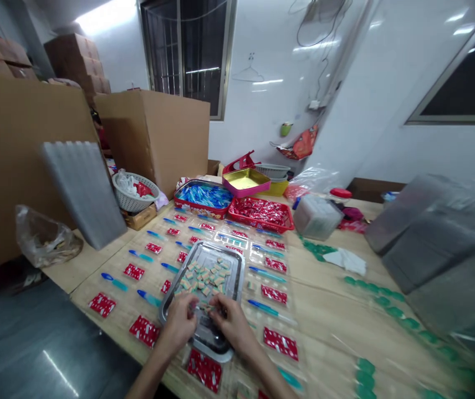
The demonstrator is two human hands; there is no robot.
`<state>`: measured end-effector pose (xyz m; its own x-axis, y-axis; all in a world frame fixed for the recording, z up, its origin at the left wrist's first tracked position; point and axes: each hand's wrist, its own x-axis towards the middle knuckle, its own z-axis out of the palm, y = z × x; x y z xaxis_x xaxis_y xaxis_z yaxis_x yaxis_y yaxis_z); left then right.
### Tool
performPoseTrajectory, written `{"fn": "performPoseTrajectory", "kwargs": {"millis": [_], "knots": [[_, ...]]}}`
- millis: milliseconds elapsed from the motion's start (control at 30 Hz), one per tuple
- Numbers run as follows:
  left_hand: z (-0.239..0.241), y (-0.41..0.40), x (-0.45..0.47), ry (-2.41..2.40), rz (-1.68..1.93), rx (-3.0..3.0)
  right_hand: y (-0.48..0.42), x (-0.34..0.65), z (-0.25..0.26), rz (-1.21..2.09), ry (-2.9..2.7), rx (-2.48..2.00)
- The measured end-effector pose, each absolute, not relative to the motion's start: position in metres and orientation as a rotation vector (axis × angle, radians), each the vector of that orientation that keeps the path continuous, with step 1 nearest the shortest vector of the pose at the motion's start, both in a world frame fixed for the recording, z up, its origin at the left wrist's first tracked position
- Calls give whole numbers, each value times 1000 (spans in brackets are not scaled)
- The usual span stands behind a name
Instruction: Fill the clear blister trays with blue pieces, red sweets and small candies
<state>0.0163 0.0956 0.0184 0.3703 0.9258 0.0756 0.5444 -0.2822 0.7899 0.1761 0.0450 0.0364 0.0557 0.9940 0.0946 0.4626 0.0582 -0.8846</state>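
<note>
A metal tray [239, 277] holds many small tan blocks [206, 277] with greenish edges. Over its near half are my left hand [182, 320] and my right hand [229, 321], close together. The fingers of both hands are pinched near a few blocks, and what lies between the fingertips is too small and blurred to make out. Under and around the tray spread clear plastic trays with red patterned packets [143, 331] and blue pen-like tools [149, 298] in their compartments.
Behind stand a tin of blue tools [205, 195] and a red basket [285, 227] of red packets. Stacked plastic trays lean at left [83, 188] and stand at right [449, 249]. Green round pieces [365, 377] lie on the table's right side. Large cardboard boxes [174, 130] rise behind.
</note>
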Motion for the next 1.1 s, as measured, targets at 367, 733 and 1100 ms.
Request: {"fn": "performPoseTrajectory", "kwargs": {"millis": [367, 733, 1100], "knots": [[36, 78, 12, 1106, 518, 2094, 35, 167, 25, 688, -1781, -1652], [31, 79, 9, 1047, 550, 2055, 35, 165, 20, 715, -1794, -1682], [27, 82, 5, 1035, 578, 2030, 36, 159, 24, 731, -1766, -1662]]}}
